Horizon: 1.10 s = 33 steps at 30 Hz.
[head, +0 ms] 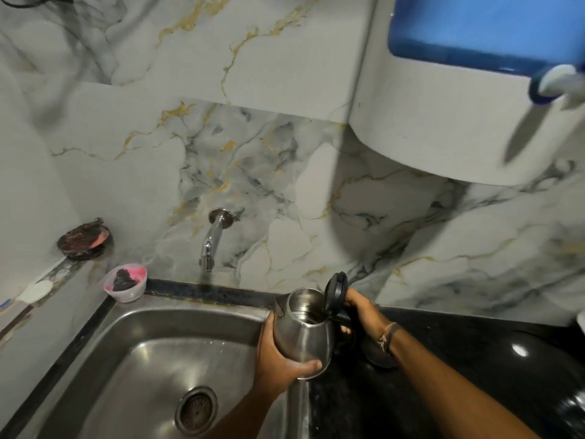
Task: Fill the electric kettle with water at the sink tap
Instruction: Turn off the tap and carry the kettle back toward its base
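Observation:
A steel electric kettle (305,334) hangs over the right rim of the steel sink (142,359), upright, with its black lid (336,291) flipped open. My left hand (278,359) cups the kettle's lower body from the left. My right hand (361,308) grips the black handle on its right side. The chrome wall tap (210,240) sticks out of the marble wall, up and to the left of the kettle. No water stream is visible from it. The kettle's mouth is to the right of the spout, not under it.
A round drain (197,410) sits in the sink bottom. A pink tub (126,282) and a dark dish (84,237) stand at the sink's back left. Black counter (459,359) lies to the right, with a dark round base (378,353). A white-blue water purifier (459,90) hangs upper right.

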Available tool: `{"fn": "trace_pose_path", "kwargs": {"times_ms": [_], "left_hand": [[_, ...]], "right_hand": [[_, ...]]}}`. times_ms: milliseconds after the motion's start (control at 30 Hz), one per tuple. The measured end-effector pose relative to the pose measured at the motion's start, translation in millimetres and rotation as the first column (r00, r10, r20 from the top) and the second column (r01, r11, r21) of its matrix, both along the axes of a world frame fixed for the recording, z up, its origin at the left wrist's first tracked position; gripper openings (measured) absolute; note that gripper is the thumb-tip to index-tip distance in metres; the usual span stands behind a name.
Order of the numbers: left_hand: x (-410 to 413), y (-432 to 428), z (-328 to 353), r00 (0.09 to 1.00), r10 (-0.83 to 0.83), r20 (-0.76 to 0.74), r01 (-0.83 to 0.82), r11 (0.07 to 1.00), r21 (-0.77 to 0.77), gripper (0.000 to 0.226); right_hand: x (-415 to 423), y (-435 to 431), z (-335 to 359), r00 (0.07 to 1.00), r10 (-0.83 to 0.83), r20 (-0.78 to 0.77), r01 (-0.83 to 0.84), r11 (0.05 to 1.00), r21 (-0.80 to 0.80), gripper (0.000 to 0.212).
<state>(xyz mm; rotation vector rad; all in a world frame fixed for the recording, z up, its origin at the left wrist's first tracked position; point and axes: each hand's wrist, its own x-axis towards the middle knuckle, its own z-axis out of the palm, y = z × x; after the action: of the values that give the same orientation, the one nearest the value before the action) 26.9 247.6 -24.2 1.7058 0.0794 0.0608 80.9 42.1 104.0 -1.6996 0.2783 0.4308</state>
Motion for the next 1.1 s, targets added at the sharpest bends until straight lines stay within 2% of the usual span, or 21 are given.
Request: {"fn": "trace_pose_path", "kwargs": {"times_ms": [67, 167, 233, 333, 467, 633, 767, 1100], "left_hand": [[-0.8, -30.4, 5.5, 1.0, 0.007, 0.003, -0.007, 0.999, 0.032, 0.159], [-3.1, -71.6, 16.1, 0.999, -0.001, 0.05, -0.002, 0.998, 0.067, 0.146], [-4.1, -99.2, 20.2, 0.998, 0.002, 0.069, -0.007, 0.997, 0.08, 0.143], [-1.1, -137.6, 21.7, 0.996, -0.002, 0.085, -0.009, 0.992, 0.129, 0.141], [3.7, -185.4, 19.2, 0.997, 0.027, 0.075, -0.038, 0.987, 0.156, 0.135], [1.3, -237.0, 22.3, 0.993, 0.109, 0.044, -0.115, 0.982, 0.148, 0.141], [7.3, -256.1, 15.2, 0.988, 0.15, -0.039, -0.141, 0.974, 0.177, 0.155], [43.8, -277.8, -15.8, 0.982, 0.176, -0.069, -0.155, 0.96, 0.235, 0.153]], "right_hand": [[3.0, -29.7, 9.5, 0.998, 0.059, -0.021, -0.06, 0.997, -0.049, 0.088], [4.2, -62.8, 25.5, 0.994, 0.092, -0.065, -0.1, 0.985, -0.14, 0.062], [5.7, -84.1, 31.9, 0.991, 0.098, -0.093, -0.114, 0.975, -0.191, 0.056], [11.8, -114.5, 35.8, 0.985, 0.121, -0.121, -0.153, 0.94, -0.304, 0.062], [19.5, -153.2, 31.3, 0.985, 0.116, -0.131, -0.165, 0.865, -0.474, 0.06], [32.4, -186.2, 15.0, 0.985, 0.134, -0.11, -0.174, 0.767, -0.617, 0.081], [42.6, -203.8, 8.2, 0.981, 0.174, -0.086, -0.189, 0.754, -0.629, 0.083], [80.7, -231.2, -27.6, 0.973, 0.218, -0.069, -0.214, 0.762, -0.611, 0.077]]}}
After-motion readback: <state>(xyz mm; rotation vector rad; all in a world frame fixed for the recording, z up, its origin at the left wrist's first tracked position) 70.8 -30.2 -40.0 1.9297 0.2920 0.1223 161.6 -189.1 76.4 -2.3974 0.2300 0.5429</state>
